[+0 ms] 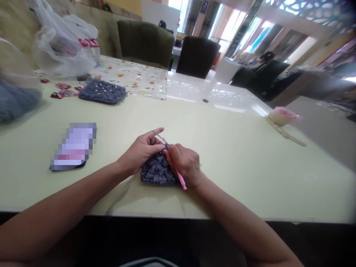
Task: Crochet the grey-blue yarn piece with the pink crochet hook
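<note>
A dark blue-grey crocheted piece (pixel 158 170) hangs between my hands just above the table's front part. My left hand (pixel 143 150) pinches its upper edge, with the index finger stretched out and grey yarn running over it. My right hand (pixel 185 161) is closed around a pink crochet hook (pixel 181 180), whose handle end points down toward me. The hook's tip is hidden near the fingers at the top edge of the piece. A strand of yarn trails to the left below my left hand.
On the pale table (pixel 239 167) lie a phone (pixel 75 144), a second crocheted piece (pixel 102 91) and red wrappers (pixel 63 86). Plastic bags (pixel 66 48) stand at the back left. A pink-topped item with a cord (pixel 283 115) is at the right. Chairs (pixel 198 55) are beyond.
</note>
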The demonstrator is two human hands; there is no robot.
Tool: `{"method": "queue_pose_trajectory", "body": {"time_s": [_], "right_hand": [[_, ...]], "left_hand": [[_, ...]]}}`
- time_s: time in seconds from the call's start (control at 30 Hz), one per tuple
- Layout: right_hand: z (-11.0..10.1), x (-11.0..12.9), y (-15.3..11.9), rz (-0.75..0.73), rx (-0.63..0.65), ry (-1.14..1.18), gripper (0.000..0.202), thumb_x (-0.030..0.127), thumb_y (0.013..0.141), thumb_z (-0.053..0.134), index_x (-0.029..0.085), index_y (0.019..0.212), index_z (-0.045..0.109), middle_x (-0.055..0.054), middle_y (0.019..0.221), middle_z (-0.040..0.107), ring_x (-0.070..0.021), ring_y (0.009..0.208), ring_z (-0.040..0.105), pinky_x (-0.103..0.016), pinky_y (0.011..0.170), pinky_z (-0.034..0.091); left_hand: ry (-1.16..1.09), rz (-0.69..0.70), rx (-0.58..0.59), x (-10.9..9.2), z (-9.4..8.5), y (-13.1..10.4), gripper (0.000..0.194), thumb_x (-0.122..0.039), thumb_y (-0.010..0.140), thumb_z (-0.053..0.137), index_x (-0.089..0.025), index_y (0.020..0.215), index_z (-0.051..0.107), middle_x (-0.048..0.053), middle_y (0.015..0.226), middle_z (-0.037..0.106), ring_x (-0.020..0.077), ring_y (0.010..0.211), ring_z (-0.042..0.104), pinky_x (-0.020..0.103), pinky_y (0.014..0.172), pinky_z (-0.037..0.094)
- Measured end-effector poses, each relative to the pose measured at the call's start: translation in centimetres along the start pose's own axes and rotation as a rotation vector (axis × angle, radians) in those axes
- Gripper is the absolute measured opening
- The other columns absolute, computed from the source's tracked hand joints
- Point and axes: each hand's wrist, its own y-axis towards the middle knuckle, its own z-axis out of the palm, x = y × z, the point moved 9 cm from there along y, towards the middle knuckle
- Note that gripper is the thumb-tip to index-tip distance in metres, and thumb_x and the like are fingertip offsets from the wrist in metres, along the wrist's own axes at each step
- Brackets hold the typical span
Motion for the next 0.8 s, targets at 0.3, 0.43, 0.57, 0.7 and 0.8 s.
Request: {"method": "queue_pose_trajectory", "body": {"time_s": [0.3,0.43,0.57,0.7,0.8], "right_hand": [[-1.0,-0.6,-0.4,-0.161,-0.068,0.323,0.024,0.038,0.101,0.049,0.02,0.087,0.058,-0.002,0.072,0.065,-0.0123,0.064,0.059,-0.026,0.063,0.045],[-1.1,-2.3,0.1,-0.029,-0.018,0.557,0.014,0.032,0.098,0.057,0.02,0.091,0.059,-0.001,0.08,0.07,-0.0102,0.068,0.063,-0.022,0.063,0.047],[-0.9,-2.9,0.1,0.089,0.062,0.631,0.014,0.026,0.097,0.055,0.018,0.087,0.062,-0.001,0.074,0.069,-0.0094,0.061,0.06,-0.022,0.059,0.044],[-0.6,-3.7,-0.1,0.195,0.088,0.732,0.02,0.026,0.096,0.052,0.018,0.08,0.061,0.0,0.069,0.066,-0.0092,0.059,0.057,-0.022,0.056,0.042],[-0.6,-4.1,-0.2,0.228,0.08,0.782,0.022,0.025,0.095,0.052,0.019,0.075,0.059,0.002,0.064,0.06,-0.0083,0.055,0.052,-0.022,0.054,0.039]], "left_hand": [[-0.395,-0.338,0.343,2.1,2.1,-0.3,0.073,-0.009,0.069,0.076,-0.013,0.139,0.054,0.006,0.093,0.069,0.0144,0.084,0.064,0.028,0.083,0.046],[-0.34,-0.297,0.331,1.6,1.3,0.1,0.079,-0.012,0.066,0.078,-0.016,0.141,0.052,0.002,0.088,0.065,0.0129,0.077,0.061,0.027,0.076,0.044],[-0.232,-0.219,0.292,0.8,0.1,0.8,0.077,-0.013,0.065,0.077,-0.015,0.138,0.055,0.0,0.084,0.061,0.012,0.077,0.058,0.026,0.074,0.042],[-0.061,-0.125,0.271,0.0,-0.2,1.0,0.063,-0.014,0.066,0.072,-0.016,0.128,0.064,0.001,0.088,0.062,0.0127,0.079,0.056,0.027,0.072,0.041],[0.076,-0.034,0.242,-0.9,0.0,0.9,0.048,-0.014,0.066,0.068,-0.015,0.113,0.071,0.002,0.089,0.063,0.0135,0.081,0.055,0.028,0.074,0.042]]}}
